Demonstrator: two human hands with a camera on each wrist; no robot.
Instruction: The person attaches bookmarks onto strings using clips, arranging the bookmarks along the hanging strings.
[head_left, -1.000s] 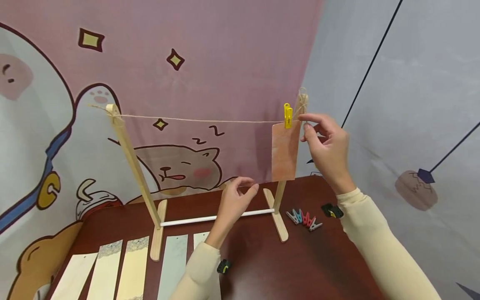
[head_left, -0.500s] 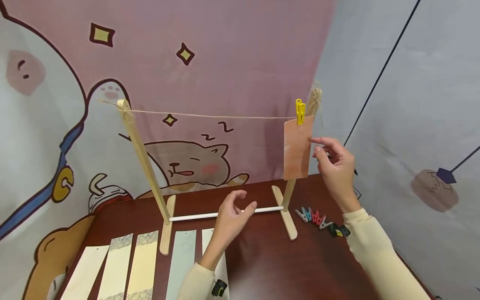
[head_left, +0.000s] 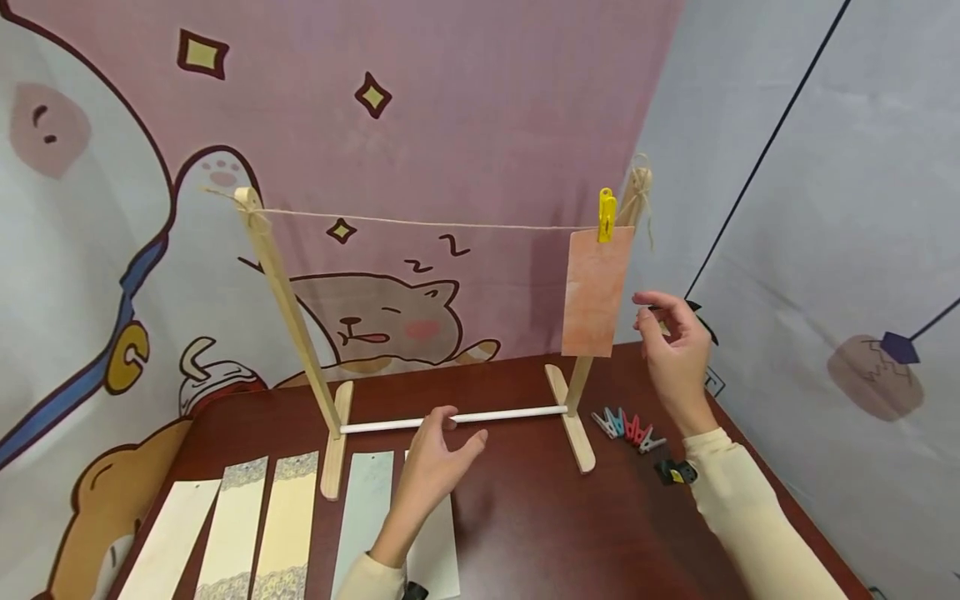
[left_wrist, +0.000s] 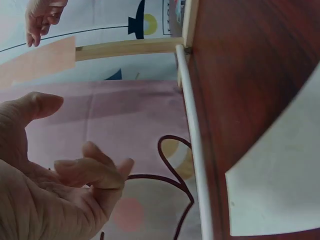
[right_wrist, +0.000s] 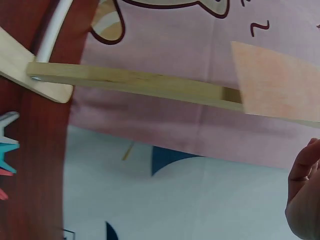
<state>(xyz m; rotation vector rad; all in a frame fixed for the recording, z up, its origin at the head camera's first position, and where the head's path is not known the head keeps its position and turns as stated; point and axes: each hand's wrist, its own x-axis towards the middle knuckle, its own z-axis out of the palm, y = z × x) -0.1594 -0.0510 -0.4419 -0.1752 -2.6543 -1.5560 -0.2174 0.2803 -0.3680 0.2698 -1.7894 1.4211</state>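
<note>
An orange card (head_left: 597,292) hangs from the string (head_left: 450,224) near the right post, held by a yellow clothespin (head_left: 607,217). Just right of the card, my right hand (head_left: 678,354) hovers with loosely bent fingers and nothing in them. My left hand (head_left: 431,467) is over the table in front of the white rod (head_left: 510,414), thumb and fingers spread apart and holding nothing. Below it lies a pale card (head_left: 435,546), partly covered by the hand and wrist. In the left wrist view, that hand's fingers (left_wrist: 90,172) are bent, with a gap to the thumb.
Wooden posts (head_left: 288,317) on flat feet (head_left: 573,433) carry the string. Several clothespins (head_left: 628,429), grey, blue and red, lie right of the stand. At the front left are a grey-green card (head_left: 363,508), a yellow one (head_left: 287,521) and two cream ones (head_left: 234,525).
My right hand has come away from the card's upper right edge, moving down and right. My left hand has lowered toward the pale cards. The orange card stays clipped on the string.
</note>
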